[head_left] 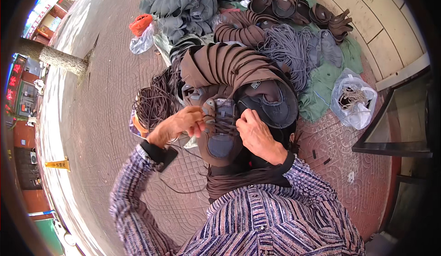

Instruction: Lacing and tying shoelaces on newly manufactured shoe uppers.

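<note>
A brown shoe upper point(205, 146) with a dark grey toe patch lies in front of me, toe toward my body. Dark brown shoelace point(222, 126) criss-crosses its throat below the grey tongue. At the left eyelet edge, my left hand point(180, 123) is closed, fingertips pinched on the lace. Across the throat, my right hand point(259, 135) is also closed, its thumb and fingers pinching lace beside the right eyelets. Just beyond stands a curved stack of nested brown uppers point(220, 65). A bundle of brown laces point(225, 182) lies across my lap.
Brown laces point(156, 99) heap at the left, grey laces point(289, 49) beyond on green sheeting point(324, 88). Grey uppers point(183, 8) pile at the far side near an orange bag point(140, 25). A clear plastic bag point(353, 99) and dark-framed panel point(390, 118) stand right.
</note>
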{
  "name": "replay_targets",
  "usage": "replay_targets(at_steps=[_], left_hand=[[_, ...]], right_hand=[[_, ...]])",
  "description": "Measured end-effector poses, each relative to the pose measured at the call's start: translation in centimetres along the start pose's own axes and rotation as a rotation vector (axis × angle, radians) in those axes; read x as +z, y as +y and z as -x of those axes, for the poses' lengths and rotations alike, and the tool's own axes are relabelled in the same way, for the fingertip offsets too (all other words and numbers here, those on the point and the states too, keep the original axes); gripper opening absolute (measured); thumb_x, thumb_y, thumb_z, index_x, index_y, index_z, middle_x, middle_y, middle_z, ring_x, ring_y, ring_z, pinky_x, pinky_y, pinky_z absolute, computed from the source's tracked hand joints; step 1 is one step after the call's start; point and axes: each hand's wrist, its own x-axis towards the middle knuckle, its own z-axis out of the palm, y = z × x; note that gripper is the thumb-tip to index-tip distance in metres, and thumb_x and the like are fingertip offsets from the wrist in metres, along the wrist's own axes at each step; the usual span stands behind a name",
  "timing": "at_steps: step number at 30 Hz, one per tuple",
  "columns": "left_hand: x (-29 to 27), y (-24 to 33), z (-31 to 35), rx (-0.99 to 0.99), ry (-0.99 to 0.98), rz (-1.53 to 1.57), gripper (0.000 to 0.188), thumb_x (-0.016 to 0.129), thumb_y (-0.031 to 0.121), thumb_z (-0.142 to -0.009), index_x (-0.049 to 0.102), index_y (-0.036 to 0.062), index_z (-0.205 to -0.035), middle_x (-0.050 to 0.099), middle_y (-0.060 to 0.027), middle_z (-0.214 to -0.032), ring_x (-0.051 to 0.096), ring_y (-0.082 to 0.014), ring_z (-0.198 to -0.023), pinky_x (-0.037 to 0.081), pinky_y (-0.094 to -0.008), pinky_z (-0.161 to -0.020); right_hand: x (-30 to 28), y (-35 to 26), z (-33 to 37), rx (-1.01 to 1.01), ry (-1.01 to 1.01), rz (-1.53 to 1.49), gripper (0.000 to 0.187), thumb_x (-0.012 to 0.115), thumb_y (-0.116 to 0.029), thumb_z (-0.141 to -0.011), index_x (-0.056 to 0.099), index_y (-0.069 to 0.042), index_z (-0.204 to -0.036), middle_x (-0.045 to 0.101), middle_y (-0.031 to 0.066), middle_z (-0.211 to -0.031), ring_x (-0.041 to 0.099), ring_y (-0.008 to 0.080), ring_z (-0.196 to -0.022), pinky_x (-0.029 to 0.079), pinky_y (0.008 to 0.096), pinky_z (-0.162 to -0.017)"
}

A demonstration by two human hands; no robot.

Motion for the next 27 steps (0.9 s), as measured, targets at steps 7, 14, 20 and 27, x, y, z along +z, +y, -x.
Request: replay_targets(at_steps=[7, 14, 20, 27], left_hand=[[5.0, -7.0, -2.0, 0.276, -0.351, 1.895, 0.01, 0.046, 0.01, -0.083, 0.052, 0.0042, -0.087, 0.044, 0.0007, -0.07, 0.037, -0.0116, -0.055, 0.033, -0.0257, -0.051], [2.8, -10.1, 0.2, 0.601, -0.186, 2.168, 0.013, 0.042, 0.002, -0.081, 0.05, -0.0015, -0.09, 0.046, -0.0007, -0.07, 0.04, -0.0102, -0.055, 0.032, -0.024, -0.052], [0.0, -11.6, 1.0, 0.915, -0.021, 2.122, 0.004, 0.042, 0.002, -0.082, 0.046, 0.0009, -0.083, 0.041, -0.001, -0.068, 0.037, -0.0097, -0.054, 0.032, -0.0247, -0.053], [-11.7, -17.3, 8.8, 1.113, 0.466, 1.891, 0.003, 0.041, 0.0, -0.084, 0.044, 0.0002, -0.084, 0.038, -0.0001, -0.064, 0.032, -0.0084, -0.052, 0.028, -0.0237, -0.049]], right_hand=[[-2.2, -0.3, -1.4, -0.081, -0.065, 0.129, 0.017, 0.061, -0.006, -0.075, 0.05, 0.002, -0.085, 0.051, 0.0176, -0.082, 0.058, 0.0327, -0.074, 0.049, 0.0404, -0.064], [-2.6, 1.4, -3.1, -0.14, -0.179, 0.173, 0.011, 0.057, -0.005, -0.08, 0.049, -0.001, -0.087, 0.053, 0.0162, -0.078, 0.056, 0.0347, -0.072, 0.044, 0.043, -0.064], [-3.8, 1.4, -2.7, -0.111, -0.39, 0.023, 0.011, 0.062, -0.012, -0.079, 0.058, -0.002, -0.079, 0.057, 0.0143, -0.076, 0.057, 0.0361, -0.078, 0.045, 0.0425, -0.068], [-0.7, 3.1, -3.6, -0.229, -0.383, -0.18, 0.016, 0.059, -0.018, -0.083, 0.058, -0.004, -0.092, 0.056, 0.0147, -0.087, 0.055, 0.035, -0.085, 0.045, 0.0425, -0.074]])
